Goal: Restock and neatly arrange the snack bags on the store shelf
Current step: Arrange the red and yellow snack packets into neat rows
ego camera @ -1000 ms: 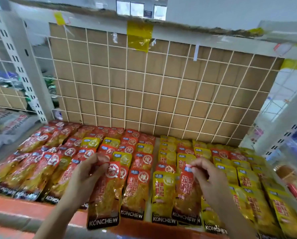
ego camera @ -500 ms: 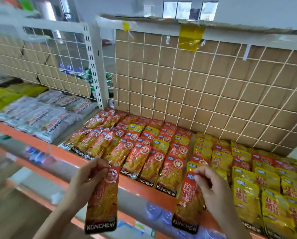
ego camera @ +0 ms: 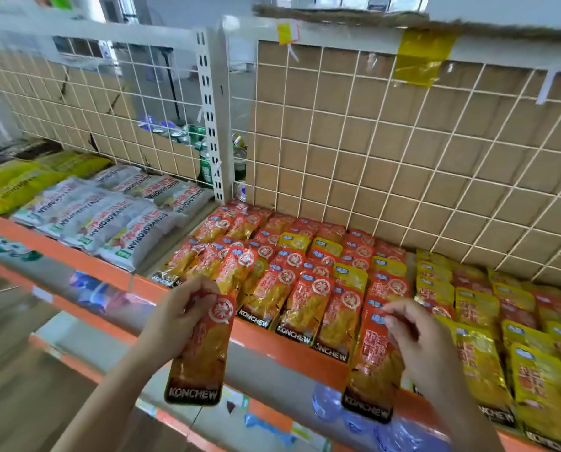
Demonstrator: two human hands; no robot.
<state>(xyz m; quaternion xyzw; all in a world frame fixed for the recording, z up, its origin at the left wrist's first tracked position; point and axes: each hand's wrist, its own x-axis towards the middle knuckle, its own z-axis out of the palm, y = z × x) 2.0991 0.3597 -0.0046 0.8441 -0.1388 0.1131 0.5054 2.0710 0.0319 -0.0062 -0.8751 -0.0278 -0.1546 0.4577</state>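
Leftward, grips a red bag point(ego camera: 204, 350) by its top in the left hand point(ego camera: 178, 318), out past the shelf point(ego camera: 272, 347) front edge. Rightward, pinches a second bag point(ego camera: 373, 363) with the right hand point(ego camera: 416, 340), across that edge, beside yellow bags point(ego camera: 478, 363).

Red foil snack bags point(ego camera: 305, 298) on orange-edged shelf point(ego camera: 266, 344); yellow foil bags point(ego camera: 474, 350) to their right, white plastic bags point(ego camera: 116, 223) left, white wire grid point(ego camera: 403, 158) behind.
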